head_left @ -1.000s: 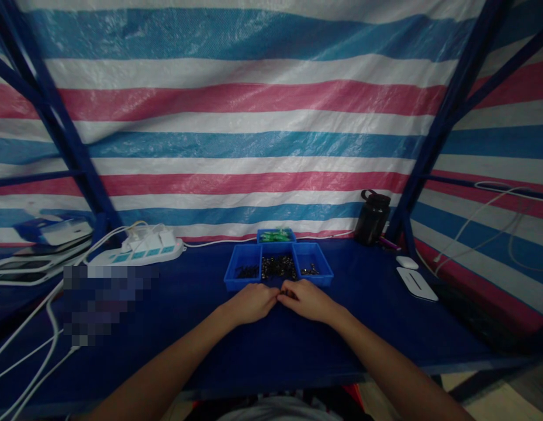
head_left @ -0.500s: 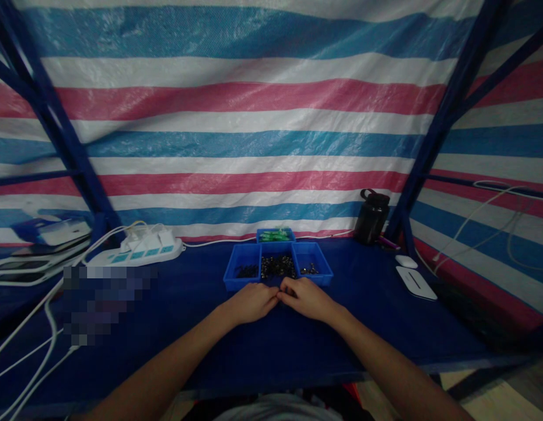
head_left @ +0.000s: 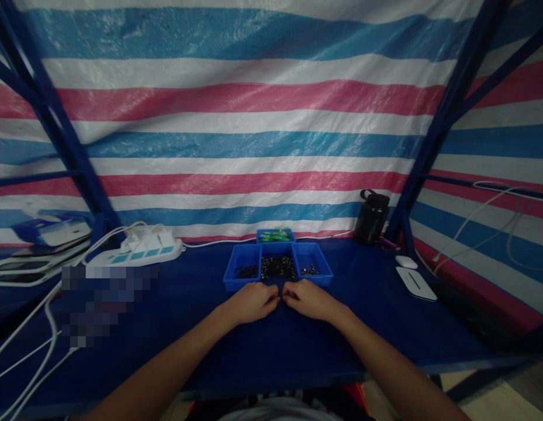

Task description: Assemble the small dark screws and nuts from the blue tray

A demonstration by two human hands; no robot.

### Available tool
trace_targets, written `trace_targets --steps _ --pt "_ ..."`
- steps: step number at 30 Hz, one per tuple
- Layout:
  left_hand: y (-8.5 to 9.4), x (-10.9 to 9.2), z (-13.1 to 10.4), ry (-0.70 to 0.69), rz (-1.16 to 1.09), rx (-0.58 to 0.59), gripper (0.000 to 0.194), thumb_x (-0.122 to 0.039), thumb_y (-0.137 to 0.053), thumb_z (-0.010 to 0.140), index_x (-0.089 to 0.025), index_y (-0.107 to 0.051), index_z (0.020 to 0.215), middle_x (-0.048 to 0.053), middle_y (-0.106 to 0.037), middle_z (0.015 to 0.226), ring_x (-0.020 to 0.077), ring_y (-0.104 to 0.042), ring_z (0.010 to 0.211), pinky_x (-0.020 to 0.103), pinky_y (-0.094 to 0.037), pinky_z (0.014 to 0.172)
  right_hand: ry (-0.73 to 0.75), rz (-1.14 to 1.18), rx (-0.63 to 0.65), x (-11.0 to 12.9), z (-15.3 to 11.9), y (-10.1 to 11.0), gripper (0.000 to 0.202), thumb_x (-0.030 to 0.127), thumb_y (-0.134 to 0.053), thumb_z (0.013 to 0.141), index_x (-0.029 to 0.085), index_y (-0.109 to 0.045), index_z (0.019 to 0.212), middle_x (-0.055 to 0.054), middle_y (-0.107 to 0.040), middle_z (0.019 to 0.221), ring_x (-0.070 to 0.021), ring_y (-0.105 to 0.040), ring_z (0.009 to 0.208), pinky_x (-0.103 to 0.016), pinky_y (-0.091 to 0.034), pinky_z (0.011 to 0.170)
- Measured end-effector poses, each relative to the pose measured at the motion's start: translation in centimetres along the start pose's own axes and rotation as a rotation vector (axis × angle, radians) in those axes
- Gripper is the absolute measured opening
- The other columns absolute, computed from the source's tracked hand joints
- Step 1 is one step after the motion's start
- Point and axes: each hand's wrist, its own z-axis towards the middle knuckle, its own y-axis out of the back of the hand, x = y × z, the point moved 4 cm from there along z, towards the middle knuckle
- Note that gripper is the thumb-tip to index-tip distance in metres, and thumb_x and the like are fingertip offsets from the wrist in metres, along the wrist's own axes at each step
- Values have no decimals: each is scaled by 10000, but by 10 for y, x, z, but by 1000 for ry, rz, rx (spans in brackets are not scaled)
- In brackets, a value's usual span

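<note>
My left hand point(head_left: 256, 302) and my right hand point(head_left: 307, 298) are close together just in front of the blue bins, with a narrow gap between them. Both have their fingers curled in; anything pinched in them is too small or hidden to make out. Beyond them, the middle bin holds a heap of small dark and shiny parts point(head_left: 278, 267). Dark slender pieces point(head_left: 247, 271) lie in the left bin point(head_left: 230, 272). A few small metal parts point(head_left: 310, 269) are in the right bin point(head_left: 312, 255). Behind stands a smaller bin with green pieces point(head_left: 275, 235).
A white power strip point(head_left: 144, 254) with plugs and cables sits at the left, near stacked devices point(head_left: 34, 257). A black bottle point(head_left: 372, 217) stands at the back right. A white flat device point(head_left: 417, 283) and a small white case point(head_left: 406, 261) lie on the blue table point(head_left: 271, 356).
My hands were touching at the fingertips and have drawn slightly apart. The bins and their contents look the same.
</note>
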Motion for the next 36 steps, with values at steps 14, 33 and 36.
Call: trace_targets --steps 14,33,36 --pt "6 -7 0 -81 -97 -72 178 -263 -420 926 -185 -565 859 6 -636 743 138 -601 664 203 -354 562 63 -1 69 1 0 -9 148 246 -514 859 145 -622 865 -51 -675 767 -143 -590 641 -219 -338 566" --pt "-1 0 -1 -41 16 16 167 -262 -400 918 -195 -538 854 18 -631 709 166 -612 657 224 -387 569 -4 14 56 3 -1 -2 166 306 -542 847 154 -593 806 5 -590 633 -107 -510 563 -208 -277 511" --pt "0 0 -1 -52 15 8 193 -273 -369 939 -198 -537 884 24 -640 732 177 -626 683 231 -402 585 -3 36 47 4 0 -1 166 303 -539 852 157 -578 784 14 -570 623 -102 -499 556 -205 -274 503"
